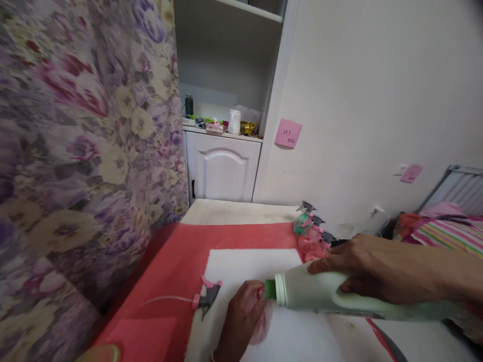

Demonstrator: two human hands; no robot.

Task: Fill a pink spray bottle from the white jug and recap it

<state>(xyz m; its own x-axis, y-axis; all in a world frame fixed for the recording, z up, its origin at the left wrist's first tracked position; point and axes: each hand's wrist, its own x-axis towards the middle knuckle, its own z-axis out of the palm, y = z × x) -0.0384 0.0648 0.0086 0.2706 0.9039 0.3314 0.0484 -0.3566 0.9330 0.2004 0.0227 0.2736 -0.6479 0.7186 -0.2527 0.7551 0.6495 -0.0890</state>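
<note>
My right hand (362, 271) grips a large pale green bottle (309, 289), tipped almost level with its green spout (270, 289) pointing left. That spout is at the mouth of a small clear pink spray bottle (262, 327), which my left hand (241, 319) holds round its neck and side on a white cloth (256, 266). Whether liquid is flowing I cannot tell. A grey and pink trigger spray head (207, 300) with its thin tube lies to the left, across the cloth's edge.
Several spray bottles, a green one (302, 223) and pink ones (310, 241), stand along the table's right side by the wall. A red cloth (158, 281) covers the table. A floral curtain (90, 151) hangs at left; a white cabinet (224, 166) stands behind.
</note>
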